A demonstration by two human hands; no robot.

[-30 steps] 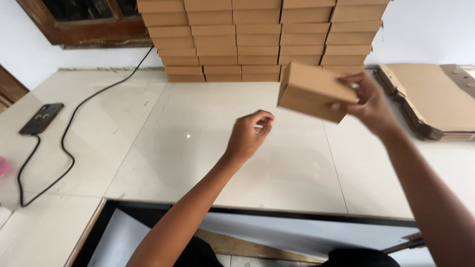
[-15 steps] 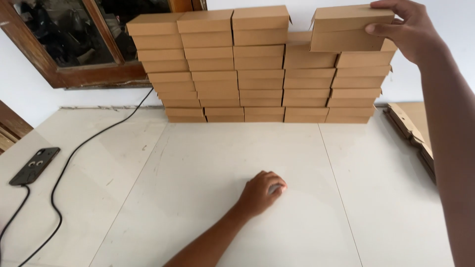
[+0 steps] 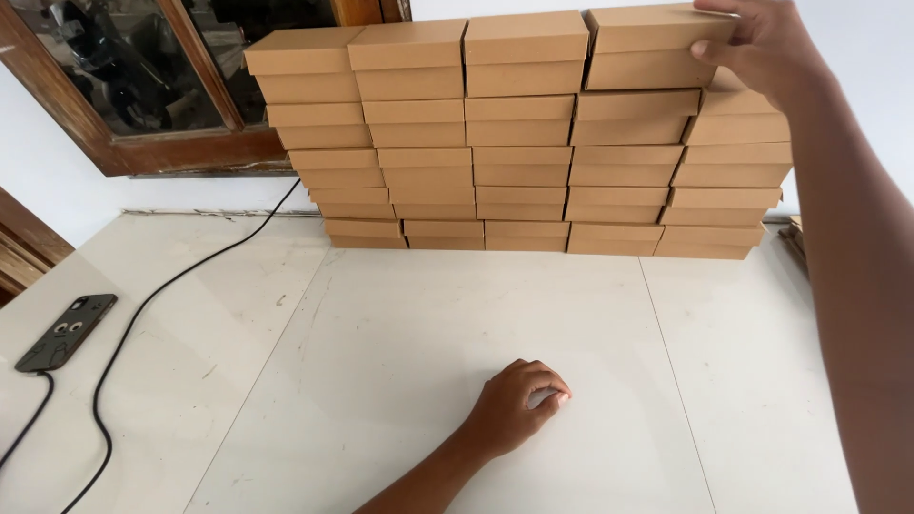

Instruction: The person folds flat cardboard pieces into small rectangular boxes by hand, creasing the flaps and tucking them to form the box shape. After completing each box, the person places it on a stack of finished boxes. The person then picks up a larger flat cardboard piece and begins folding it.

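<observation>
My right hand (image 3: pixel 762 48) grips a flat brown cardboard box (image 3: pixel 647 48) by its right end; the box rests on top of the fourth column of a wall of stacked brown boxes (image 3: pixel 519 162) at the back, against the white wall. That wall of boxes has several columns, each several boxes high. My left hand (image 3: pixel 519 405) rests on the pale tiled floor (image 3: pixel 400 333) in front, fingers curled into a loose fist, holding nothing.
A dark phone (image 3: pixel 67 331) lies on the floor at the left, with a black cable (image 3: pixel 190 271) running from it toward the wall. A wooden-framed window (image 3: pixel 143 86) is at the upper left. Flattened cardboard edge (image 3: pixel 792 233) shows at the far right.
My right hand has carried the box from mid-air up onto the top of the stack and set it down. My left hand dropped to the floor and stays there.
</observation>
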